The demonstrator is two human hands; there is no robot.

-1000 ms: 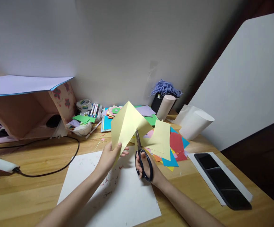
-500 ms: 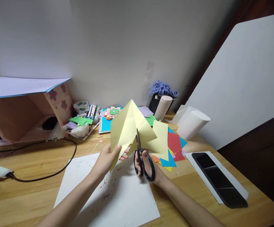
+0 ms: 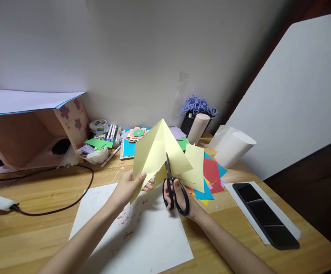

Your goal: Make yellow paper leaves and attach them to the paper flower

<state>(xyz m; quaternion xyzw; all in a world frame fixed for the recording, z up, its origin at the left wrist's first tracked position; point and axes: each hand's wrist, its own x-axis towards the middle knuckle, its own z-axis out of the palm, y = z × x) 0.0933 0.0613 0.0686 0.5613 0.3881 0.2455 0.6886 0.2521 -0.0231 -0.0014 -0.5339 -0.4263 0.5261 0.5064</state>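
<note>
A pale yellow sheet of folded paper [image 3: 151,152] is up in the air above the desk. My left hand [image 3: 132,185] pinches its lower left part between thumb and fingers. Black-handled scissors [image 3: 169,171] are in my right hand [image 3: 179,194], thumb and fingers through the loops. Their blades point up and lie at the paper's cut edge, with one strip hanging to the right. Below is a white sheet [image 3: 142,239] with red and dark marks. Behind the scissors rests another pale yellow piece [image 3: 196,163].
Coloured paper scraps [image 3: 212,173] lie right of the scissors. A phone [image 3: 265,217] rests at the right, near a paper roll [image 3: 235,148]. Markers [image 3: 112,132], a layered paper flower [image 3: 138,133] and a box [image 3: 40,133] stand at the back left. A black cable [image 3: 68,210] curves across the left.
The strip right of the blades has swung a little lower and outward. Both hands keep their hold, and the view has shifted slightly.
</note>
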